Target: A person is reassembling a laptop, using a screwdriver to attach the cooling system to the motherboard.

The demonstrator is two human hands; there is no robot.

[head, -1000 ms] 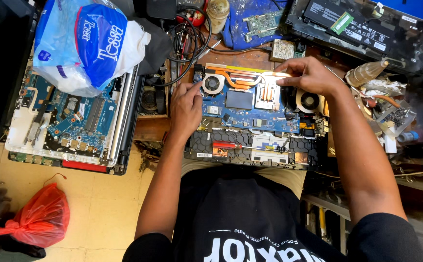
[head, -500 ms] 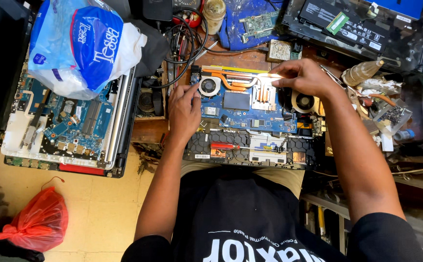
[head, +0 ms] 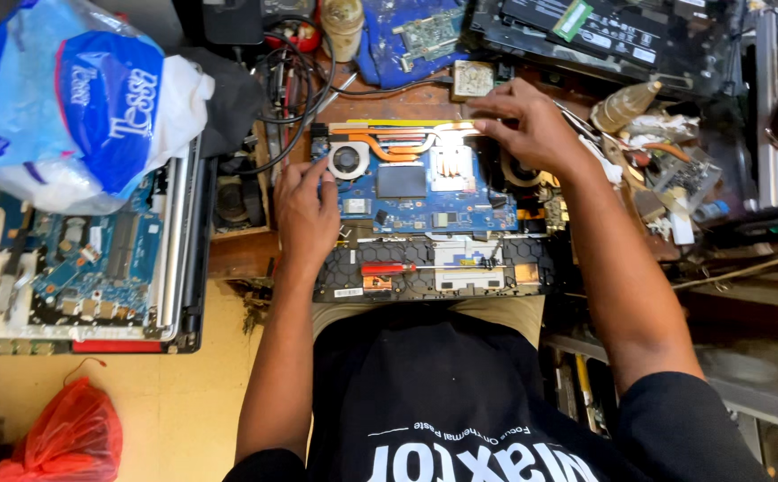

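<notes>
Since half a second ago our right hand (head: 532, 125) stays at the copper heat pipe (head: 389, 143) of the opened laptop (head: 425, 205) on the table (head: 237, 254); its fingers hide any grip. Left hand (head: 307, 210) lies flat, fingers loosely spread, beside the fan (head: 347, 161).

An opened laptop (head: 425, 214) lies on the bench (head: 237, 259), a screwdriver (head: 407, 268) on it. Left lies another opened laptop (head: 95, 268), a plastic bag (head: 77, 107) on top. Cables (head: 291, 80) lie behind.
</notes>
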